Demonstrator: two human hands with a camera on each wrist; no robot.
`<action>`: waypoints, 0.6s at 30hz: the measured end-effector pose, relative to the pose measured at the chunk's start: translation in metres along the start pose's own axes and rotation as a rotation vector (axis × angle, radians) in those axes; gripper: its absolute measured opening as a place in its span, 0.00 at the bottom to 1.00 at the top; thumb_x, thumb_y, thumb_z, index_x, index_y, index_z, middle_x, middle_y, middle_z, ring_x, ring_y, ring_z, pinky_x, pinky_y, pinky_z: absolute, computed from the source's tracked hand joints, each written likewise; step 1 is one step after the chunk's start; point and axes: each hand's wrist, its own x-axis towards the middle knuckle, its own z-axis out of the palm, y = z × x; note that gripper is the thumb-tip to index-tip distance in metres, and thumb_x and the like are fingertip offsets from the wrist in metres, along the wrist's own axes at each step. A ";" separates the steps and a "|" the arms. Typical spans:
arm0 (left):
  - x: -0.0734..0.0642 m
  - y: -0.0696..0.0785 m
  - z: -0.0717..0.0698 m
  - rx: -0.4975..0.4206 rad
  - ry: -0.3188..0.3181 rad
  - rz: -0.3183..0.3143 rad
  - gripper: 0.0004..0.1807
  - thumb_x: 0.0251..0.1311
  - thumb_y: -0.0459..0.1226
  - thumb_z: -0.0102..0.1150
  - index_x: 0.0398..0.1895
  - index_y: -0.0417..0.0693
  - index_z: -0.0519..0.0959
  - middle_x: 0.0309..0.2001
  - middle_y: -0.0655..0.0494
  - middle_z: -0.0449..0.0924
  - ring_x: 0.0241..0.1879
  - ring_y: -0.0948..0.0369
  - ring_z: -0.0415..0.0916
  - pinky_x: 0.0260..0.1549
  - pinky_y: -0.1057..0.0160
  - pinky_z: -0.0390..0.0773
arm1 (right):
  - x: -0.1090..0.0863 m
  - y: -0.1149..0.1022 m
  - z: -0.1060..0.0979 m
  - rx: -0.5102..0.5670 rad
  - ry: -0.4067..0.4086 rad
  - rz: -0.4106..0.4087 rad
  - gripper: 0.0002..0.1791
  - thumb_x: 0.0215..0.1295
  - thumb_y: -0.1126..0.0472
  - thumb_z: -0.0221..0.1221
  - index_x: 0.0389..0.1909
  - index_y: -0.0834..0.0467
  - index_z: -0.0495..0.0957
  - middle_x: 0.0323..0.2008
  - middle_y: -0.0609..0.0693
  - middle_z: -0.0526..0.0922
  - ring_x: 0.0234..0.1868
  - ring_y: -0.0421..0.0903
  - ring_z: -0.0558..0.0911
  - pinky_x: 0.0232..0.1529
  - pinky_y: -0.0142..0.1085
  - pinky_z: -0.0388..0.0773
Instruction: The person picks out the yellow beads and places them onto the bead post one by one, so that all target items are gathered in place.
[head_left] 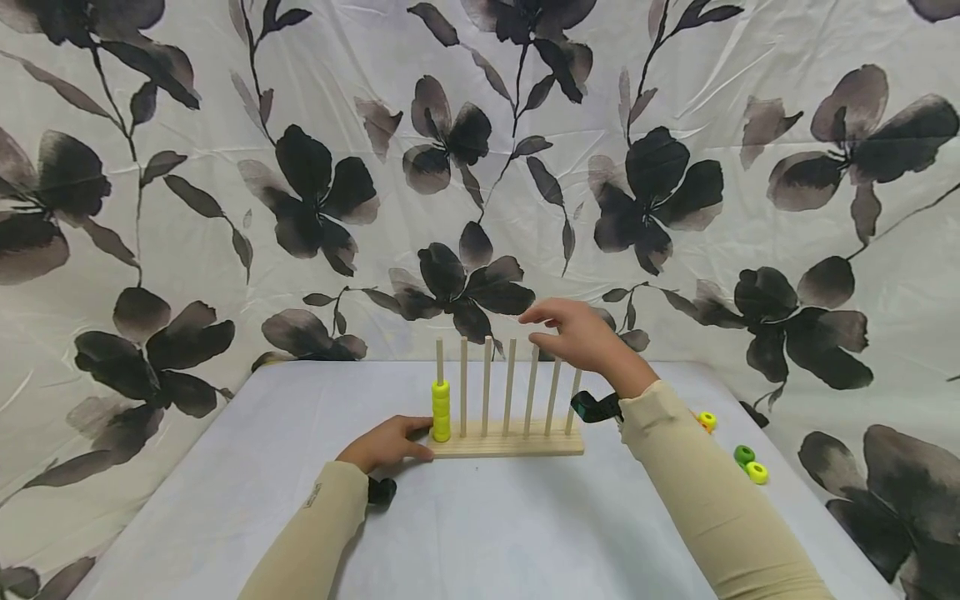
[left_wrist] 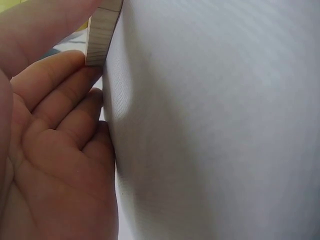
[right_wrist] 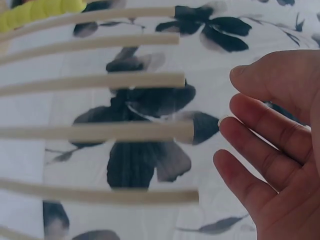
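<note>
A wooden peg rack (head_left: 510,448) stands on the white table, with several upright pegs in a row. Yellow beads (head_left: 441,412) are stacked on its leftmost peg; the other pegs bear none. My left hand (head_left: 382,443) holds the left end of the base, thumb at the front and index finger behind. In the left wrist view, the fingertips meet the end of the wooden base (left_wrist: 104,35). Above the right-hand pegs is my right hand (head_left: 581,333), fingers loosely bent and nothing held. The right wrist view has its fingertips off the ends of the pegs (right_wrist: 150,131).
To the right on the table (head_left: 300,533) lie a yellow bead (head_left: 707,419) with some orange beside it, a green bead (head_left: 744,454) and another yellow bead (head_left: 757,473). A floral cloth (head_left: 555,233) hangs behind the table.
</note>
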 end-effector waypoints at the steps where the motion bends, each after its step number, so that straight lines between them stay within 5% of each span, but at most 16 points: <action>1: 0.000 0.000 0.000 0.001 -0.001 0.000 0.41 0.48 0.49 0.73 0.68 0.52 0.70 0.70 0.49 0.67 0.72 0.45 0.58 0.69 0.39 0.57 | -0.003 0.003 -0.001 -0.008 0.009 0.011 0.16 0.68 0.58 0.57 0.55 0.53 0.79 0.56 0.51 0.80 0.57 0.54 0.80 0.59 0.48 0.77; 18: 0.001 0.000 0.001 0.008 -0.004 -0.008 0.43 0.47 0.50 0.73 0.69 0.51 0.69 0.70 0.50 0.67 0.72 0.45 0.57 0.69 0.39 0.57 | -0.063 0.045 -0.015 -0.007 0.140 0.114 0.15 0.67 0.58 0.59 0.54 0.53 0.80 0.54 0.53 0.80 0.57 0.57 0.79 0.57 0.51 0.77</action>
